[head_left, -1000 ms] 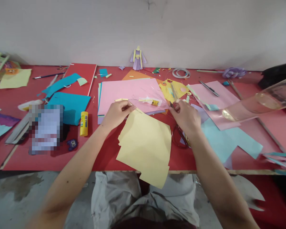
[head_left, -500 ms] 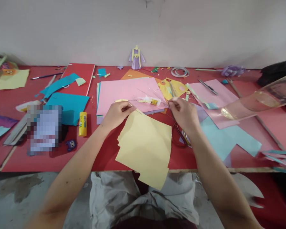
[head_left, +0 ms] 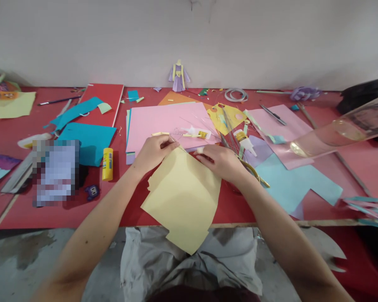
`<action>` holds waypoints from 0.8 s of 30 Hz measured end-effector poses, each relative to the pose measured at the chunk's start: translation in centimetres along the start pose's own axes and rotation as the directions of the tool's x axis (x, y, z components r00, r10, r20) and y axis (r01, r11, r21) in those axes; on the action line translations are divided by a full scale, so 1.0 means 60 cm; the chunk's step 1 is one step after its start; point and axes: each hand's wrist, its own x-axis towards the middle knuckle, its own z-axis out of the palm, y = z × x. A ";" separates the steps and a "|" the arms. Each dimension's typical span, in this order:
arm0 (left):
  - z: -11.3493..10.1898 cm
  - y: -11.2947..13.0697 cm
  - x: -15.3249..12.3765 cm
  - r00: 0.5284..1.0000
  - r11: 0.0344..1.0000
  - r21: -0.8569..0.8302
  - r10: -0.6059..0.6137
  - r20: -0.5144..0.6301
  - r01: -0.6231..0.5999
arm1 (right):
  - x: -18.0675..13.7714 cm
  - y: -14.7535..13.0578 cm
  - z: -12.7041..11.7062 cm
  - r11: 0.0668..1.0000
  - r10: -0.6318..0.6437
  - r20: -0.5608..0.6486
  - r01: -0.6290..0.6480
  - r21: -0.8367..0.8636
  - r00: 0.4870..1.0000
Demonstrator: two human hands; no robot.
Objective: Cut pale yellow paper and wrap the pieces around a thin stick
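Note:
A large sheet of pale yellow paper with notched edges hangs tilted over the table's front edge. My left hand pinches its top corner between thumb and fingers. Against the sheet's upper right edge is my right hand, fingers curled and closed on the paper. Scissors with gold handles lie beside my right wrist, partly hidden. Just beyond the hands, a small wire piece with pale yellow paper tubes and a white glue bottle rest on the pink sheets.
A yellow glue stick stands left of my left arm, near a blurred-out phone-like object and blue paper. A second glue bottle and light blue paper lie right. A paper doll figure stands by the wall.
My right hand has moved left and down from beside the scissors to the yellow paper's edge. The sheet has swung slightly left. My left hand keeps its pinch.

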 end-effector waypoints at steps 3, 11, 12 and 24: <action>0.001 0.000 0.000 1.000 1.000 -0.014 -0.020 0.012 0.020 | 0.002 0.003 -0.003 0.998 0.054 -0.041 -0.055 -0.031 0.998; 0.003 -0.006 -0.002 0.998 0.998 -0.065 -0.011 0.055 0.015 | -0.093 0.026 -0.054 0.916 0.355 -0.509 -0.400 0.022 0.784; 0.003 -0.007 -0.001 0.998 0.997 -0.080 0.002 0.060 0.003 | -0.120 0.031 -0.054 0.896 0.363 -0.572 -0.443 -0.001 0.736; -0.002 -0.011 0.003 0.998 0.992 -0.123 0.011 0.060 -0.003 | -0.237 0.068 -0.043 0.862 0.361 -0.305 -0.440 -0.252 0.881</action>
